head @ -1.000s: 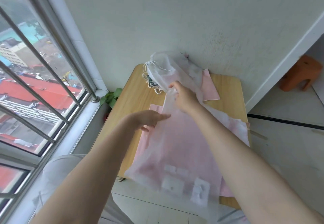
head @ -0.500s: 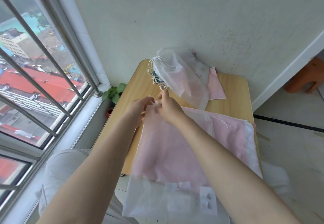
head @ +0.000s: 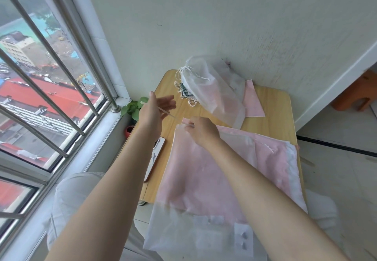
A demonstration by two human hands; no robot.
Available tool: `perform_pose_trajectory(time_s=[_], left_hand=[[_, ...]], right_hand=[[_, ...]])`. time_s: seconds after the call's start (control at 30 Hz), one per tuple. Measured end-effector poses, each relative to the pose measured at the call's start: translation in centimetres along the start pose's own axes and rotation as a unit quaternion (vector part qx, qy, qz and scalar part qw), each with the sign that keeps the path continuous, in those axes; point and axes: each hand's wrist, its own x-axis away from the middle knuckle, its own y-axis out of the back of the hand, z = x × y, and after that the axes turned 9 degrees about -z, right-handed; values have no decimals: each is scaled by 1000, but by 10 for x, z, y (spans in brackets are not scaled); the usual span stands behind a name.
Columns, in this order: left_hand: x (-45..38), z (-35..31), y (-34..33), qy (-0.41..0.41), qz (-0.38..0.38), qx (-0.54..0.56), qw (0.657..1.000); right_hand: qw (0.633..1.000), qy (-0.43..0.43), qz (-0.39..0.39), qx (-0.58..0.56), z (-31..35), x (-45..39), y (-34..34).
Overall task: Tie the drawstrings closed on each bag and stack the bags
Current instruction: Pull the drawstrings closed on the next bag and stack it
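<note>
A large translucent white drawstring bag with pink contents lies flat on the wooden table, its lower end hanging over the near edge. My right hand pinches the bag's top left corner at the drawstring channel. My left hand is up and to the left of that corner, holding a thin white drawstring that runs taut from the hand to the corner. At the back of the table lies a pile of tied bags with loose string ends on its left.
A phone lies on the table's left edge under my left forearm. A pink sheet sticks out beside the pile. A small plant in a red pot stands below the window on the left. An orange stool is far right.
The bag has come down flat on the table. Both hands met at its top corner, then my left hand moved up and left, drawing the string out.
</note>
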Motion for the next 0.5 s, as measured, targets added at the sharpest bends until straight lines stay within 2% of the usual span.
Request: perform_pose_trajectory(time_s=[0.07, 0.1, 0.13, 0.2, 0.23, 0.27, 0.3, 0.33, 0.37, 0.4, 0.43, 0.5], left_hand=[[2, -7, -4, 3, 30, 99, 995], [5, -9, -8, 4, 50, 106, 993], [9, -11, -12, 5, 71, 73, 995], [18, -11, -22, -14, 113, -114, 987], [21, -9, -26, -30, 140, -251, 957], [21, -5, -28, -42, 172, -394, 902], [20, 1, -28, -42, 196, -517, 832], [19, 7, -27, -33, 209, -604, 769], [16, 15, -24, -22, 210, -656, 725], [14, 21, -19, -16, 201, -681, 704], [11, 28, -16, -17, 187, -689, 700], [8, 39, -9, -34, 152, -681, 716]], right_hand=[[1000, 0, 3, 10, -1, 0, 0], [1000, -1, 4, 8, -1, 0, -1], [1000, -3, 5, 3, 1, 0, -1], [1000, -2, 5, 3, 5, 1, 0], [1000, 3, 3, 13, 7, 1, 1], [1000, 9, -2, 28, 7, 0, 2], [999, 14, -11, 42, 6, 0, 3], [999, 13, -18, 47, 3, 0, 5], [999, 9, -21, 48, -1, -1, 7], [998, 1, -23, 50, -7, 0, 9], [998, -8, -23, 59, -13, -1, 12], [995, -21, -20, 92, -27, -2, 17]])
